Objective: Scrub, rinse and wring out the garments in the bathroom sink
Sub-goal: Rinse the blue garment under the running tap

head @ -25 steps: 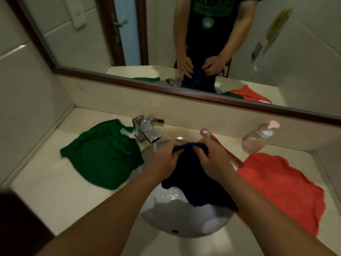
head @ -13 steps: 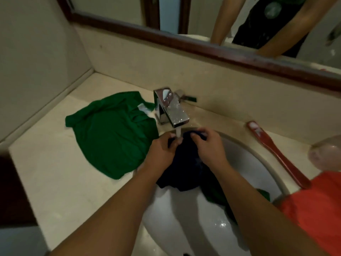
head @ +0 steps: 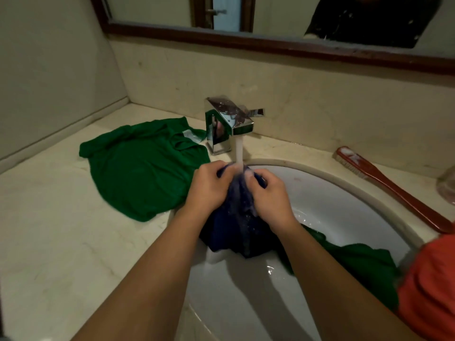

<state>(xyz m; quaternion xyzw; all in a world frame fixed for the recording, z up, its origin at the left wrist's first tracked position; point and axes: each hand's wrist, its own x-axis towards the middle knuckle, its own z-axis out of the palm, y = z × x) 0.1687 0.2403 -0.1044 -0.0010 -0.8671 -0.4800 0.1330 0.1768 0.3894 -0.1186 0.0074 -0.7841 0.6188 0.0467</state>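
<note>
My left hand [head: 209,188] and my right hand [head: 269,195] both grip the bunched top of a dark blue garment [head: 236,232] over the white sink [head: 344,205]. Water runs from the chrome faucet [head: 226,124] straight onto the cloth between my hands. The garment's lower part hangs into the basin. A second green garment [head: 357,264] lies in the sink at the right, partly under my right forearm.
A green shirt [head: 142,166] is spread on the beige counter [head: 61,242] left of the faucet. A red scrub brush [head: 384,185] lies behind the sink at the right. An orange garment [head: 433,286] covers the right counter edge, beside a clear bottle [head: 446,185]. A mirror runs along the back wall.
My view has moved closer and lower. My hands have brought the blue garment's top under the running water, which now pours over it.
</note>
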